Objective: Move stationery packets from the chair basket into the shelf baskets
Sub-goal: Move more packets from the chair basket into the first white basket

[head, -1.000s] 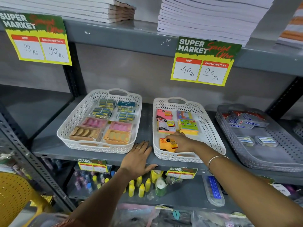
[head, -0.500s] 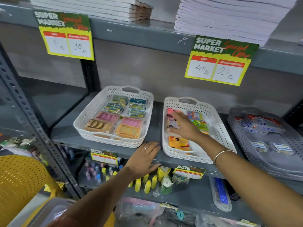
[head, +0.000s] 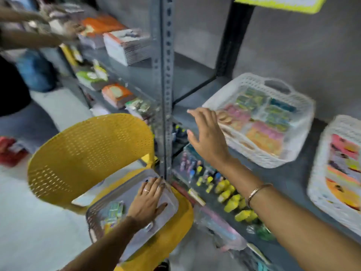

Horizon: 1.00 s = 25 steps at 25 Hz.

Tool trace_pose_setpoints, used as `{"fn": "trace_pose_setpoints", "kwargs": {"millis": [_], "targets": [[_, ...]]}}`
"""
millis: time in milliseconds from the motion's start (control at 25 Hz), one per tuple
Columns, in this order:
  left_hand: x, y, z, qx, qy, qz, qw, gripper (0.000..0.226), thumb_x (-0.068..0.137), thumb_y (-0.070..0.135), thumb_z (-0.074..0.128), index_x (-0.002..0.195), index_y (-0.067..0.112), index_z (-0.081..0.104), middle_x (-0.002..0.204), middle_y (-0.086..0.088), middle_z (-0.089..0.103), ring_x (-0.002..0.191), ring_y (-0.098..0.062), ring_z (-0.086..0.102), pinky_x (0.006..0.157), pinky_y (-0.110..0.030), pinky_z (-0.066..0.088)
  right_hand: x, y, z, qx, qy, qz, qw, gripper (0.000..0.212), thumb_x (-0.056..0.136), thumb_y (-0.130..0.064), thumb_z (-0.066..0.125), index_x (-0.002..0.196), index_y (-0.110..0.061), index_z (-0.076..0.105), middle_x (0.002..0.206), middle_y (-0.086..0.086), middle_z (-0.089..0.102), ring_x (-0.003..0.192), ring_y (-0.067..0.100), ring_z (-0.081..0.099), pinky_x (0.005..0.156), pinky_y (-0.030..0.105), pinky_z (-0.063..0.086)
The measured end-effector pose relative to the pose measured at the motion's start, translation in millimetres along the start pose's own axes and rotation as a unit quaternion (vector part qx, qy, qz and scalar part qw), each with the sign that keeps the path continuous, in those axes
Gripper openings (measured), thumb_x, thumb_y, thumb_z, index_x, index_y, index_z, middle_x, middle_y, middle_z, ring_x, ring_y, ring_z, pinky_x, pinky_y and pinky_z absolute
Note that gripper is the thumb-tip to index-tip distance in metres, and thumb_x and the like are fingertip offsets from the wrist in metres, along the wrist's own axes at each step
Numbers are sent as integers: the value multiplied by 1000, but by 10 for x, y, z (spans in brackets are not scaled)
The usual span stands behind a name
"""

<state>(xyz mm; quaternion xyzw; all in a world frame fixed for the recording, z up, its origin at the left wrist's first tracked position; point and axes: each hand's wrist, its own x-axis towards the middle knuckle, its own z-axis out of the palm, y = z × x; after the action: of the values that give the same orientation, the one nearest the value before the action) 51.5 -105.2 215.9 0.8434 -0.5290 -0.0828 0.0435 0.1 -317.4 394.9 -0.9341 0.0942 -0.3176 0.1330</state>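
Note:
A grey basket (head: 93, 216) sits on the seat of a yellow chair (head: 88, 149) at lower left. A few stationery packets (head: 114, 212) lie in its left part. My left hand (head: 149, 200) rests flat inside that basket, fingers spread, gripping nothing. My right hand (head: 207, 137) hovers open in the air in front of the shelf, just left of a white shelf basket (head: 300, 147) filled with coloured packets. A second white shelf basket (head: 320, 194) with packets is at the right edge. The picture is blurred by motion.
A perforated grey shelf upright (head: 165, 85) stands between chair and baskets. Yellow bottles (head: 232, 198) fill the lower shelf. Notebook stacks (head: 125, 45) lie on shelves at the left. Another person's arms (head: 29, 38) reach in at top left.
The view has swung left and down to the chair. My left hand left the shelf edge and went into the chair basket. My right hand came out of the right shelf basket, holding nothing.

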Motion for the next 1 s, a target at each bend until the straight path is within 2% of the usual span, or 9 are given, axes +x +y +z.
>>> {"fn": "trace_pose_setpoints", "kwargs": {"millis": [120, 240, 360, 480, 640, 720, 800, 920, 1000], "targets": [[-383, -311, 406, -2, -47, -80, 996, 76, 96, 56, 10, 120, 5, 61, 130, -16, 57, 118, -33, 54, 106, -40, 13, -207, -153, 839, 19, -78, -18, 997, 41, 76, -16, 52, 115, -4, 53, 110, 19, 57, 100, 25, 38, 89, 32, 33], [-682, -444, 828, -18, -80, -141, 987, 76, 94, 59, 14, 116, 5, 64, 128, -15, 58, 117, -33, 55, 107, -38, 6, -589, -214, 1651, 37, -192, 5, 981, 43, 73, -12, 61, 114, -6, 53, 111, 17, 58, 105, 31, 48, 89, 39, 41], [-925, -520, 1278, -47, -113, -180, 976, 79, 93, 61, 11, 118, 7, 63, 130, -14, 56, 119, -33, 53, 106, -41, 14, -1029, -302, 2373, 40, -311, 0, 950, 44, 74, -11, 63, 117, -5, 53, 113, 19, 57, 107, 38, 54, 82, 45, 52], [-1121, -599, 1640, -79, -144, -183, 969, 79, 91, 65, 15, 119, 8, 63, 130, -13, 57, 120, -32, 53, 101, -43, 24, -1335, -439, 2928, 58, -412, -13, 909, 48, 83, -10, 56, 129, -4, 44, 126, 19, 50, 118, 38, 45, 86, 47, 47], [-1293, -800, 2036, -69, -156, -140, 975, 83, 88, 70, 15, 120, 9, 62, 131, -14, 56, 122, -31, 50, 102, -47, 27, -1456, -587, 3622, 43, -472, -83, 877, 53, 83, -4, 52, 134, -7, 39, 133, 17, 45, 125, 35, 40, 91, 47, 44], [-1340, -871, 2169, -60, -159, -132, 977, 85, 87, 71, 13, 120, 9, 61, 132, -14, 55, 123, -31, 50, 102, -48, 38, -1474, -675, 3927, 25, -489, -161, 857, 57, 82, 3, 49, 137, -7, 36, 136, 17, 42, 127, 36, 38, 92, 48, 44], [-1366, -892, 2246, -61, -152, -130, 978, 85, 87, 70, 12, 121, 8, 60, 132, -15, 55, 122, -31, 51, 97, -49, 43, -1480, -785, 4128, 3, -502, -269, 822, 62, 82, 8, 40, 141, -9, 29, 145, 17, 33, 134, 35, 31, 99, 46, 39], [-1376, -890, 2313, -52, -122, -120, 984, 82, 85, 70, 22, 126, 7, 56, 135, -16, 52, 124, -32, 49, 98, -51, 40, -1525, -897, 4307, -23, -519, -361, 775, 60, 88, 5, 23, 146, -12, 18, 157, 12, 16, 143, 31, 16, 111, 41, 25], [-1379, -900, 2331, -51, -109, -120, 986, 81, 83, 71, 29, 126, 7, 56, 136, -17, 51, 124, -33, 47, 99, -52, 39, -1578, -914, 4386, -25, -507, -389, 769, 55, 91, 0, 20, 145, -12, 22, 154, 14, 23, 142, 32, 19, 111, 41, 25]]}}
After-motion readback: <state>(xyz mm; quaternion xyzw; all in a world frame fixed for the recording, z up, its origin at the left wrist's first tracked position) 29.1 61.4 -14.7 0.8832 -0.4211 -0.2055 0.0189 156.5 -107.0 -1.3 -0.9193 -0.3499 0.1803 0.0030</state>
